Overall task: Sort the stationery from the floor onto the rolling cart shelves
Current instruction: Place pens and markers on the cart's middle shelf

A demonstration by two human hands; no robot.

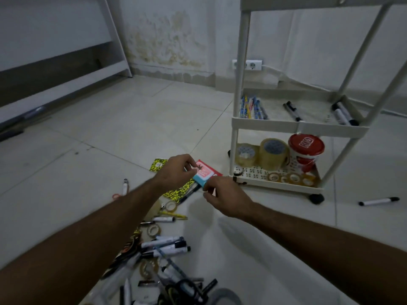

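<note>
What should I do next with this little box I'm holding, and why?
Probably carry the small red-and-blue box, pinched between your left hand and right hand, over to the rolling cart; it is already off the floor, and the cart stands just ahead to the right.

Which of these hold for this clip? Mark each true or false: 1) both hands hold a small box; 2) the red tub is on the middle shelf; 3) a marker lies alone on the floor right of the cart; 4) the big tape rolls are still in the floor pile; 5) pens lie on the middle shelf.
1) True: the left hand and right hand both pinch the small box.
2) False: the red tub stands on the bottom shelf.
3) True: marker.
4) False: the big tape rolls stand on the bottom shelf.
5) True: pens, middle shelf.
</note>
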